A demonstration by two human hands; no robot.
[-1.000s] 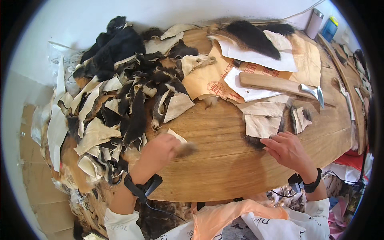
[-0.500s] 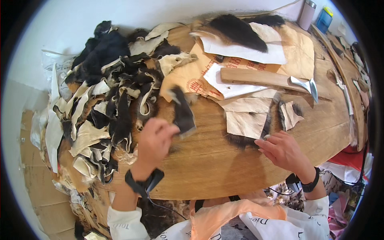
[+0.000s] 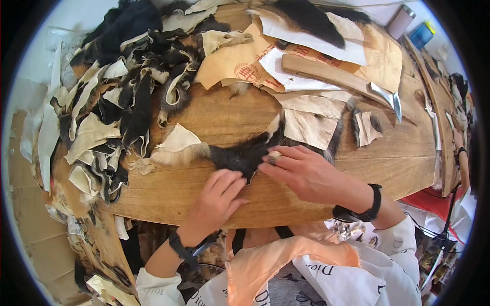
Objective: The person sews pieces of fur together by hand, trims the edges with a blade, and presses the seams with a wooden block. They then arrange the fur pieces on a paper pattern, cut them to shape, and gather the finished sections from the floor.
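A dark fur piece (image 3: 240, 158) lies fur side up in front of me, joining a paler fur end at its left. My left hand (image 3: 217, 199) rests fingertips on its near edge, thumb apart and fingers loosely spread. Over its right part, my right hand (image 3: 311, 173) stretches its fingers flat, with a pale ring-like band (image 3: 274, 157) on one finger. Just beyond the right hand lies a fur piece with its cream hide side up (image 3: 310, 127). A cream hide scrap (image 3: 178, 138) sits on the left end.
A heap of fur scraps (image 3: 138, 97) covers the left side. Farther back are a wooden bar (image 3: 326, 74), a silver metal-headed tool (image 3: 389, 99), brown paper (image 3: 224, 64) and a black fur piece (image 3: 306, 20). A small scrap (image 3: 366, 128) lies at right, bottles (image 3: 421, 34) behind.
My left hand has lowered the dark fur piece onto the table and released it, moving nearer. My right hand has moved left from the cream-backed piece onto the dark fur. The view has shifted.
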